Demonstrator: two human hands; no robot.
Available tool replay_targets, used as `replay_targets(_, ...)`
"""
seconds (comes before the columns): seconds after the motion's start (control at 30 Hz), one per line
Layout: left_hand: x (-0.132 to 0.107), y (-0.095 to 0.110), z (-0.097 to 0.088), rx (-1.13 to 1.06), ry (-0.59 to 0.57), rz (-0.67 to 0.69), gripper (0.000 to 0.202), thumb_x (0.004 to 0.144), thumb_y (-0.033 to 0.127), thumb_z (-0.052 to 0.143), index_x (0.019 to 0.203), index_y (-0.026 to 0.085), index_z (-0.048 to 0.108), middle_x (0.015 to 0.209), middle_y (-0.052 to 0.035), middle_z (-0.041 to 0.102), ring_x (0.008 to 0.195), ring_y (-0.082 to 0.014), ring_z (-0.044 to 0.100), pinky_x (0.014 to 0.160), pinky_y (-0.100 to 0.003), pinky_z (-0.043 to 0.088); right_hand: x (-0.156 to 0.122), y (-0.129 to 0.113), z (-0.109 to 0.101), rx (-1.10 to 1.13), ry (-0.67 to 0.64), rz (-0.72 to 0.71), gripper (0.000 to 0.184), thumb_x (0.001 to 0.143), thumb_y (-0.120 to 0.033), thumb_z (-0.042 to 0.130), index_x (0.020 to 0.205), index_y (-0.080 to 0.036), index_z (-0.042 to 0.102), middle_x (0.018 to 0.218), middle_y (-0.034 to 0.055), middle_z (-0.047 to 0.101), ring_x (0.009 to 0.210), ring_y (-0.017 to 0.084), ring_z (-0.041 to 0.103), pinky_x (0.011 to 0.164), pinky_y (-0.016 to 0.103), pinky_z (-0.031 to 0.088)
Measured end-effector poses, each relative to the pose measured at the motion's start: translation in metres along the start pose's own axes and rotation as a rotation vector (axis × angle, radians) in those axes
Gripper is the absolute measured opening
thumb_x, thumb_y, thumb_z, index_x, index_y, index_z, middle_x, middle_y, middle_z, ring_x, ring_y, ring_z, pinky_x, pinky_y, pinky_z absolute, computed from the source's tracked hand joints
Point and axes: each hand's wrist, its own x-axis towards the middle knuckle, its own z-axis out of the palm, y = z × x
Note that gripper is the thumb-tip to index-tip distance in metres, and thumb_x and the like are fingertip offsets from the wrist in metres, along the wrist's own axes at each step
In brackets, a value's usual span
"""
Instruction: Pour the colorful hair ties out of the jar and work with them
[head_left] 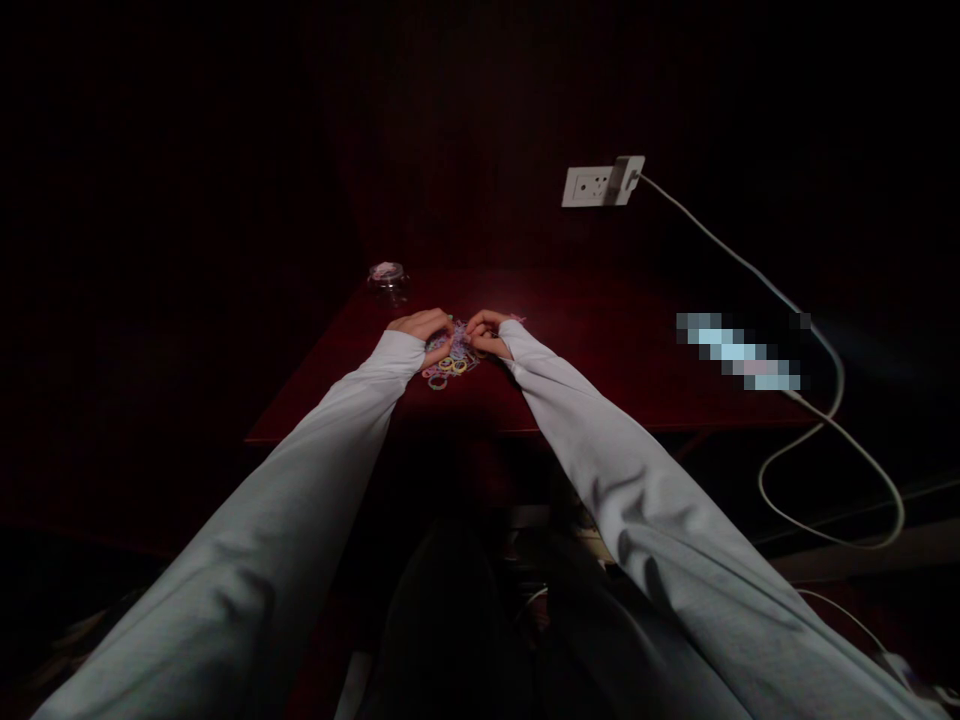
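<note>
A small heap of colourful hair ties (452, 364), mostly purple, yellow and pink, lies on the dark red table. My left hand (424, 328) reaches over the heap from the left, its fingers bent and pinched at the purple ties. From the right, my right hand (487, 332) closes its thumb and fingers at the same purple ties, close to the left fingertips. Exactly which ties are between the fingers is too small to tell. Something pink shows just behind the right wrist.
A clear jar (388, 278) with pinkish contents or lid stands at the table's back left. On the wall is a white socket (595, 186) with a charger plugged in. Its white cable (739, 255) runs to a blurred-out device (739, 350) on the table's right side.
</note>
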Motion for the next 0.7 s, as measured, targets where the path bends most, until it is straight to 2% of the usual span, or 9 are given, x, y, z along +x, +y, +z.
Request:
replay_targets(0.27, -0.0013, 0.0026, -0.0060, -0.008, 0.002, 0.032, 0.019, 0.096, 0.035, 0.057, 0.103, 0.023, 0.071, 0.108, -0.0050, 0.076, 0.097, -0.0203, 0.071, 0.079, -0.028, 0.051, -0.0010, -0.0007, 0.0022, 0.008, 0.011, 0.010, 0.032, 0.069, -0.034, 0.084, 0.074, -0.021, 0.055, 0.058, -0.0082, 0.056, 0.049, 0.006, 0.046, 0.050, 0.019, 0.034)
replay_targets(0.7, -0.0021, 0.0054, -0.0099, -0.016, 0.012, 0.060, 0.021, 0.099, 0.036, 0.054, 0.103, 0.022, 0.070, 0.107, -0.0058, 0.076, 0.096, -0.0208, 0.071, 0.078, -0.029, 0.050, -0.0050, -0.0040, 0.0010, 0.039, 0.003, -0.005, 0.042, 0.066, -0.038, 0.085, 0.090, -0.023, 0.055, 0.062, -0.0104, 0.057, 0.052, 0.007, 0.048, 0.055, 0.021, 0.039)
